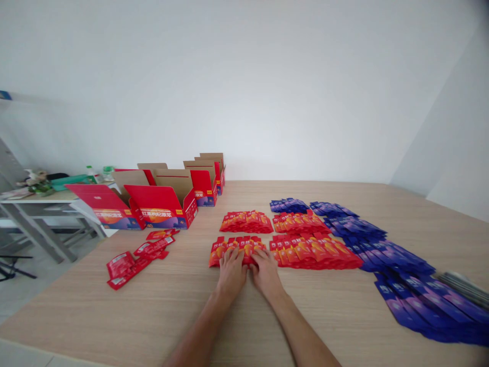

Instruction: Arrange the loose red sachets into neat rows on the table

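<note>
A row of overlapping red sachets [217,250] lies at the middle of the table. Both hands are on its near side, close together with thumbs almost meeting. My left hand [232,270] has its fingers bent over the row's middle. My right hand [265,270] grips the row's right end, its fingertips on the sachets. Right beside it is a wider row of red sachets [313,251]. Two more red rows lie behind, one at the left [246,222] and one at the right [300,222]. The undersides of the fingers are hidden.
Open red boxes [162,206] stand at the back left of the wooden table [153,316]. Loose red sachets [133,265] lie in front of them. Several stacks of blue sachets [424,300] run down the right side. A side table [72,196] holds assorted items.
</note>
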`<state>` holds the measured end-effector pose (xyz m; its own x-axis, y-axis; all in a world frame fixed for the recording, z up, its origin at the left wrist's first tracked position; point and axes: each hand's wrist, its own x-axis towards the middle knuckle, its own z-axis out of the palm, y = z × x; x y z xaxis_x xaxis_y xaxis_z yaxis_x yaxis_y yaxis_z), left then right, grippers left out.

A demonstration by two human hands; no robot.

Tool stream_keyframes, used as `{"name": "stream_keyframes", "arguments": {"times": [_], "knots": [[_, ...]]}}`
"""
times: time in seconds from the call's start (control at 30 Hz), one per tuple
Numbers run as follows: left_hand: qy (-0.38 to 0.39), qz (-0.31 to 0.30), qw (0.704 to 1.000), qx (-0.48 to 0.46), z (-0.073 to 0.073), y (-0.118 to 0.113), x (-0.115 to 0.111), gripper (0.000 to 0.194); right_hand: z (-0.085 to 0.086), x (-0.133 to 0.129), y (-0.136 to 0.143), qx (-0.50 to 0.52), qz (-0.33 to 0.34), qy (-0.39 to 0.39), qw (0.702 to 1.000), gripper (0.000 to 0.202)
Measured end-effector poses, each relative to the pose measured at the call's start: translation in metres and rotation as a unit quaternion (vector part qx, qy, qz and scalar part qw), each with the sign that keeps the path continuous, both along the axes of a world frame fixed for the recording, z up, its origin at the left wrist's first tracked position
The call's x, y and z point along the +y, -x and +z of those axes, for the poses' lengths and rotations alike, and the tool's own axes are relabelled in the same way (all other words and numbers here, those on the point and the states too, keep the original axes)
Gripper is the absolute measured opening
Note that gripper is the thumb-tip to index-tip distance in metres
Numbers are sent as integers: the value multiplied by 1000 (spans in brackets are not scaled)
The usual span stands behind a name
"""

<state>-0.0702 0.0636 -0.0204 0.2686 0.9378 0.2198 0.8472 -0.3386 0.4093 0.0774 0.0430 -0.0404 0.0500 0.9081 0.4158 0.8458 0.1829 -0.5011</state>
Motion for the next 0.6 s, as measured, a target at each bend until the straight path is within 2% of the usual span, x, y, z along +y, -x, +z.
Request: {"name": "stream_keyframes", "arguments": {"times": [0.13,0.33,0.5,0.6], "knots": [[-7,-34,999,-13,0,2,-1,49,1,0,0,1,12,11,1000,40],[-30,-36,999,-19,-2,0,-3,46,7,-4,4,2,7,16,1000,40],[-47,-3,999,-11,2,4,-6,47,12,-5,14,-5,-21,0,1000,34],[-62,15,998,-6,7,16,-6,44,17,-2,24,-11,-1,-10,1000,32]]}}
